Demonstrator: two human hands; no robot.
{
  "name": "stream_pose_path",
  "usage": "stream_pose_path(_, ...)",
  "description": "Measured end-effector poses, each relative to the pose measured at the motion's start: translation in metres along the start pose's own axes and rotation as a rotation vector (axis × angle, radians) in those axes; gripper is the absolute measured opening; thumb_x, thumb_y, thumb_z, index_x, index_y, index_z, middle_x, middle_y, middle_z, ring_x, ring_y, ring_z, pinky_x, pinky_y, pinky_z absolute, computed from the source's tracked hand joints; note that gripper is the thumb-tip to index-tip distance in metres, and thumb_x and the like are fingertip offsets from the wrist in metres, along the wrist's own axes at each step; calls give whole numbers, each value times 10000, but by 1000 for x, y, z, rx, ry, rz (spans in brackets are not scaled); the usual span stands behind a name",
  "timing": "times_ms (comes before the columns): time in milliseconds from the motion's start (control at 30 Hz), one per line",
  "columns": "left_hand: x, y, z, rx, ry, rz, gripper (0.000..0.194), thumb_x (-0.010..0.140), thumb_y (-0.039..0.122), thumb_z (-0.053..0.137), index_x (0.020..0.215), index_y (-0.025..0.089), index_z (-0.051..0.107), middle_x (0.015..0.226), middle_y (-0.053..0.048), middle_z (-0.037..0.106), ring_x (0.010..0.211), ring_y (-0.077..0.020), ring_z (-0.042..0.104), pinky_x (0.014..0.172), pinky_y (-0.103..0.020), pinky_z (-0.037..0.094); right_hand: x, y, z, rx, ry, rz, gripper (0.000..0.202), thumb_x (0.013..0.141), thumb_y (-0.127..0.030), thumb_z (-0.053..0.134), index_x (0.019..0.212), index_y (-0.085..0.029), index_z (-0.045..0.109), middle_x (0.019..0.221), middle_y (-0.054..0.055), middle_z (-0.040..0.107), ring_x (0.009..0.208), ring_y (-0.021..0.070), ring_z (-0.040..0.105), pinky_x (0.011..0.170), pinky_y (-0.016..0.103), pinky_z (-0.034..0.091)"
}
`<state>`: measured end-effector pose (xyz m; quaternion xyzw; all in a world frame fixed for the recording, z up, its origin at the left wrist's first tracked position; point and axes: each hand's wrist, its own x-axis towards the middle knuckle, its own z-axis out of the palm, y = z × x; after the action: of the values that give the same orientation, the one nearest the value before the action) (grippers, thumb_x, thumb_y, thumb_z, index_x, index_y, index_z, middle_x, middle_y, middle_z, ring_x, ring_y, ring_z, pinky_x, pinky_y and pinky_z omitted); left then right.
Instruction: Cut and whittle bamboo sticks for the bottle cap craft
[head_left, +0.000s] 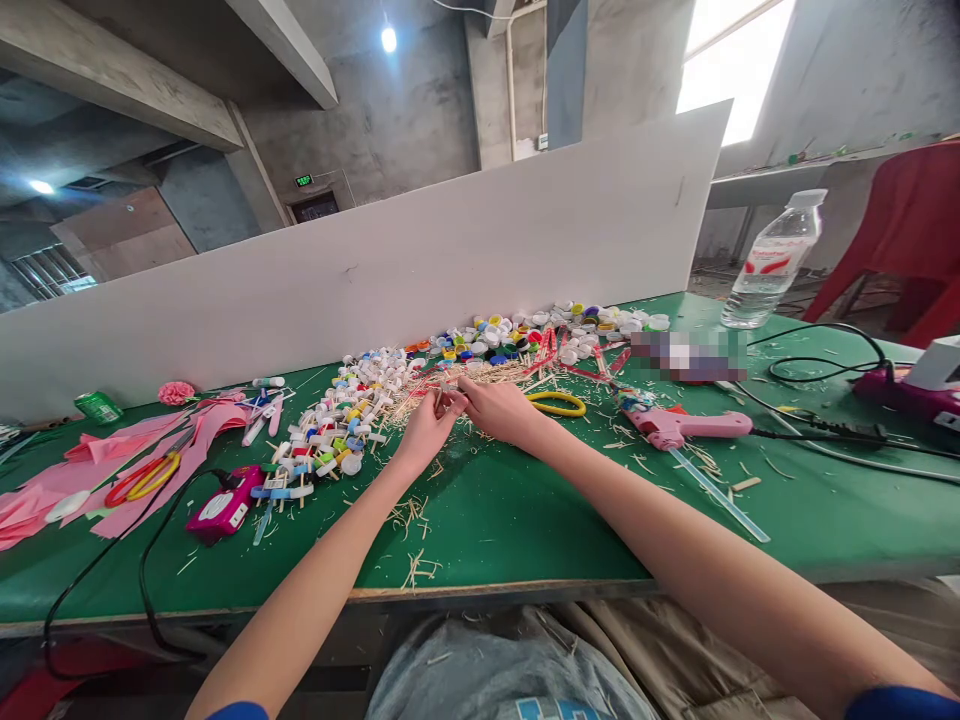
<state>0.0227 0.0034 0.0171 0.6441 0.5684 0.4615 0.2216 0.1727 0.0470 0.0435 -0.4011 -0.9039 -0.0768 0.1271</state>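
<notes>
My left hand (429, 430) and my right hand (496, 408) meet over the middle of the green table (510, 520). Both have their fingers pinched together around something small between the fingertips, too small to make out. Just beyond them lie a heap of thin wooden sticks (397, 402) and many bottle caps (491, 340). To the left of my left hand spreads a pile of caps with short sticks (330, 435). Yellow-handled scissors (556, 404) lie right of my right hand.
A pink glue gun (697, 424), cables and a water bottle (772, 262) stand or lie at right. At left are pink paper (52, 490), orange-and-yellow scissors (154, 476), a magenta power socket (225, 506) and a green can (98, 407). A white board (450, 250) rises behind.
</notes>
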Motion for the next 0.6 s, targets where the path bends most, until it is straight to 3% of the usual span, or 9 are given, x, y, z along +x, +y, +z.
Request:
stream_pose_path(133, 0, 0, -1, -20, -10, 13, 483, 813, 625, 543, 966, 167, 543, 939, -65, 638, 853, -177, 605, 716, -262, 443, 1, 3, 1, 4, -6, -35, 402, 1010, -422, 182, 1194, -177, 442, 919, 104, 705, 788, 237, 666, 607, 266, 349)
stream_pose_path(233, 1, -2, -2, 50, 28, 23, 451, 805, 609, 566, 887, 166, 546, 845, -47, 626, 769, -166, 582, 651, -254, 411, 1, 3, 1, -12, -4, -31, 415, 1006, -445, 187, 1187, -184, 454, 934, 107, 706, 796, 243, 665, 623, 274, 359)
stream_pose_path(400, 3, -1, -2, 294, 100, -3, 440, 816, 581, 561, 652, 192, 436, 606, 20, 476, 564, -124, 423, 547, -254, 268, -2, -4, 1, -63, 22, 30, 356, 994, -369, 270, 1219, -169, 460, 1001, 140, 696, 855, 270, 662, 638, 302, 379)
stream_pose_path(600, 3, 3, -2, 386, 116, 4, 487, 850, 563, 519, 585, 211, 312, 533, 47, 359, 507, -111, 318, 528, -262, 189, -4, -18, -1, -87, 27, 144, 324, 982, -332, 315, 1155, -149, 518, 946, 161, 696, 864, 270, 674, 663, 312, 411)
